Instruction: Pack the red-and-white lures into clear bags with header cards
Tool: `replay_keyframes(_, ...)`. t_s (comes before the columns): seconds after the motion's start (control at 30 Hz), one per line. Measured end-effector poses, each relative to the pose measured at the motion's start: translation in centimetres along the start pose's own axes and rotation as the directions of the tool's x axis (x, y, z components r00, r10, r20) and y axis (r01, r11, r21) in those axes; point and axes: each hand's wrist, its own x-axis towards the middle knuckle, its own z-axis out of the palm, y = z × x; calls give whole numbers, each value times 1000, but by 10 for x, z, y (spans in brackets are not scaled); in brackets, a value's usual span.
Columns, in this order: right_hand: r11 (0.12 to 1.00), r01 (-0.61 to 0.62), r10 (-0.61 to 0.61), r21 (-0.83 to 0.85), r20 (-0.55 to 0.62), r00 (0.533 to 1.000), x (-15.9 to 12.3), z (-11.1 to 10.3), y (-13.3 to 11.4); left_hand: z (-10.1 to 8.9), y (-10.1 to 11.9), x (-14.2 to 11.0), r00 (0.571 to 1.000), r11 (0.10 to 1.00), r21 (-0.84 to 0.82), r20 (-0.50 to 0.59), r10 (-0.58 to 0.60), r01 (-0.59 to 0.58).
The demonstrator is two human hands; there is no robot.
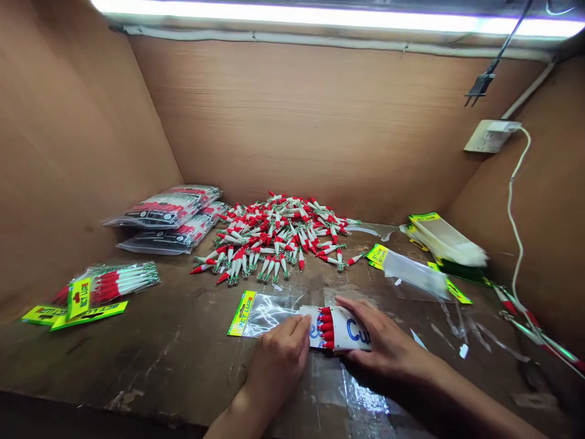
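My right hand (388,341) is wrapped round a white folded card sleeve (342,326) with blue handwriting on it. From the sleeve's left end stick the red tips of several squid jig lures (326,328), side by side. My left hand (284,346) has its fingers pressed together where the sleeve's left end meets a clear plastic bag (274,308). The bag lies flat, its yellow-green header card (242,313) to the left. What lies under the left fingertips is partly hidden.
A heap of red and white lures (283,235) lies behind my hands. Packed bags (169,210) are stacked at back left, filled packs (109,289) at left. Unfilled bags (414,271) and a bag stack (450,241) are at right. A plug (479,85) hangs above a socket (489,137).
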Motion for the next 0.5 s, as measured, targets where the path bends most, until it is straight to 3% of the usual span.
replay_keyframes(0.23, 998, -60, 57, -37, -87, 995, 12, 12, 4, 2, 3, 1, 996, 996, -11, -32, 83, -84)
replay_keyframes(0.5, 993, -93, 83, -79, -118, 990, 11, 13, -1, 2, -2, 2, 998, 999, 4, -60, 34, -34)
